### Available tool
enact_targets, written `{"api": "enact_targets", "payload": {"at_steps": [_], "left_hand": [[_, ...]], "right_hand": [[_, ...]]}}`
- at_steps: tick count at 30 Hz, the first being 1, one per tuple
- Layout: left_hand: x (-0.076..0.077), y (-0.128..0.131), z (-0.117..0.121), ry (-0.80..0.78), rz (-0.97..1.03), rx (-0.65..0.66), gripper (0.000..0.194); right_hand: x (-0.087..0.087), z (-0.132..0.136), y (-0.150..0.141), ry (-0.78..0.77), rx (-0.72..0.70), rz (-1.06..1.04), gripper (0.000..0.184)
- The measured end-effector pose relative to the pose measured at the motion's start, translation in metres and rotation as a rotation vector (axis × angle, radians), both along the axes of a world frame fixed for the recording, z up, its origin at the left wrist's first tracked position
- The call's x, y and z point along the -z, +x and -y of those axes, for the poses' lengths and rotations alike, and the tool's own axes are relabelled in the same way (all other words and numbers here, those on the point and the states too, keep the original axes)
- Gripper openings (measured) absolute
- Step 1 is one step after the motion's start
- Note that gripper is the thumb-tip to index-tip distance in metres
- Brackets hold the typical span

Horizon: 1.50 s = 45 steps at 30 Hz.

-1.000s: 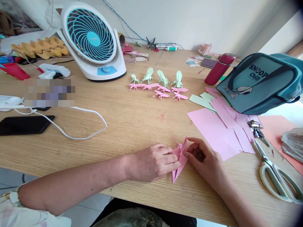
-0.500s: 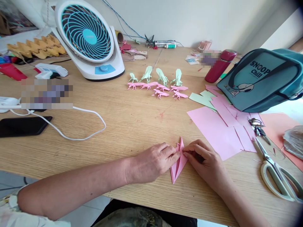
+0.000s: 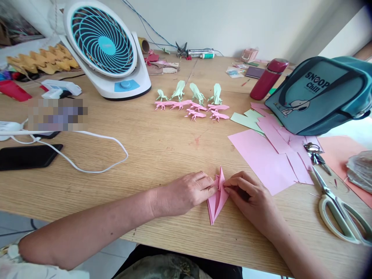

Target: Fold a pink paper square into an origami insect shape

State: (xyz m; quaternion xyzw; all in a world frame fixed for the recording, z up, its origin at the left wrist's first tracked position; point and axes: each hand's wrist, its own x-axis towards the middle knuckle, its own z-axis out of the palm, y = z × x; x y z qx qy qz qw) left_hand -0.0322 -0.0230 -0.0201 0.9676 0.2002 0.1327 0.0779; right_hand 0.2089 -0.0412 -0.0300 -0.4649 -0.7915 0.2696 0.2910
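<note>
Between my hands, near the front edge of the wooden table, is a piece of folded pink paper (image 3: 216,201), shaped like a long kite with narrow points at top and bottom. Its folded flaps meet along a slit down the middle. My left hand (image 3: 194,190) grips its left edge, fingertips partly hidden against the paper. On the other side, my right hand (image 3: 249,195) pinches the right edge between thumb and fingers. Further back stand several green origami figures (image 3: 197,93), with several pink origami figures (image 3: 195,114) just in front of them.
Pink paper sheets (image 3: 258,162) lie to the right, beside scissors (image 3: 338,217) and a teal bag (image 3: 316,100). A red bottle (image 3: 267,79) stands behind. On the left are a fan (image 3: 106,46), a white cable (image 3: 120,149) and a black phone (image 3: 29,157).
My left hand has shifted slightly up and left along the paper, uncovering more of its middle. The right hand keeps its pinch. The whole view has moved a little.
</note>
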Motion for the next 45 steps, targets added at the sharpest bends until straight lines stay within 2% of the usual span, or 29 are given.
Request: {"api": "enact_targets", "payload": {"at_steps": [11,28,35,39,45], "left_hand": [[-0.001,-0.007,-0.007,0.141,-0.041,0.072,0.034],[-0.007,-0.005,-0.007,0.179,-0.04,0.075,0.024],[-0.007,-0.006,-0.004,0.237,-0.041,0.117,0.029],[-0.007,-0.007,-0.002,0.206,-0.054,0.155,0.036],[-0.007,-0.005,0.002,0.104,-0.022,0.282,0.031]], "right_hand": [[0.003,0.001,-0.001,0.035,-0.001,0.045,0.009],[0.001,0.003,-0.007,0.121,-0.011,0.175,0.012],[0.002,0.003,-0.01,0.207,-0.017,0.267,0.011],[0.006,0.001,-0.013,0.245,0.004,0.33,0.013],[0.01,0.0,-0.014,0.256,0.027,0.337,0.012]]}}
